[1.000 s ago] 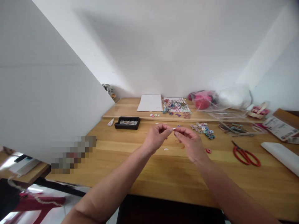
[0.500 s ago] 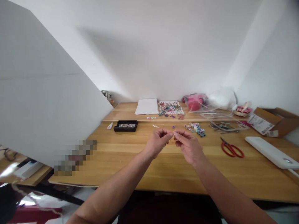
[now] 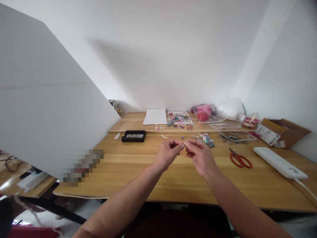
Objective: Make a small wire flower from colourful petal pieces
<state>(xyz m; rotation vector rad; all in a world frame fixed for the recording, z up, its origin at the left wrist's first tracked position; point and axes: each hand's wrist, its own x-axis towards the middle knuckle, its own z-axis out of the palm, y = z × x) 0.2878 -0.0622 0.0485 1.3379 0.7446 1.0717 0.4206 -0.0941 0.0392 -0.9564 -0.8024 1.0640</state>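
Note:
Over the middle of the wooden desk [image 3: 138, 178], my left hand [image 3: 168, 153] and my right hand [image 3: 199, 156] meet at the fingertips. Both are closed in a pinch. Whatever sits between thumbs and forefingers is too small to name. Just beyond them lies one small purple bead [image 3: 182, 137]. A cluster of colourful round beads [image 3: 205, 139] is spread behind my right hand. White slips [image 3: 163, 136] lie behind my left hand. Red-handled scissors [image 3: 240, 159] rest to the right, blades pointing away.
A black tray [image 3: 133, 140] of small shiny pieces and a small white tube [image 3: 117, 136] stand left. Farther back are white paper [image 3: 155, 116] and colourful charms [image 3: 178, 118]. At right are a clear plastic box [image 3: 249, 137], a cardboard box [image 3: 292, 132] and a white corded device [image 3: 279, 162].
My head view has shifted slightly, so the desk items sit a little lower and those at right farther left. Both hands keep the same pinch, fingertips together.

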